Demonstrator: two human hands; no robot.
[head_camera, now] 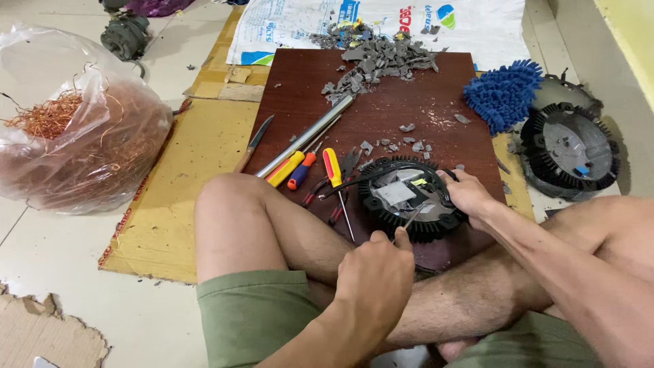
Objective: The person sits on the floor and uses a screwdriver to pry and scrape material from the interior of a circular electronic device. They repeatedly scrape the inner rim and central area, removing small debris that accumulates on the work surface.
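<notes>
- Plastic bag [82,136] of tangled copper wire sits well to the left of both hands, clear and bulging.
- White printed sack [381,24] lies beyond the hands, past the dark red board [388,116], with a heap of grey fragments [381,58] on its near edge.
- Left hand [375,279] is clenched around a thin metal tool [411,219], its tip in the black finned disc [412,197].
- Right hand [466,194] grips the disc's right rim.
- Screwdrivers and pliers [320,170] lie just left of the disc; a blue mop head [504,92] and a second finned disc [569,150] lie beyond the right hand.
</notes>
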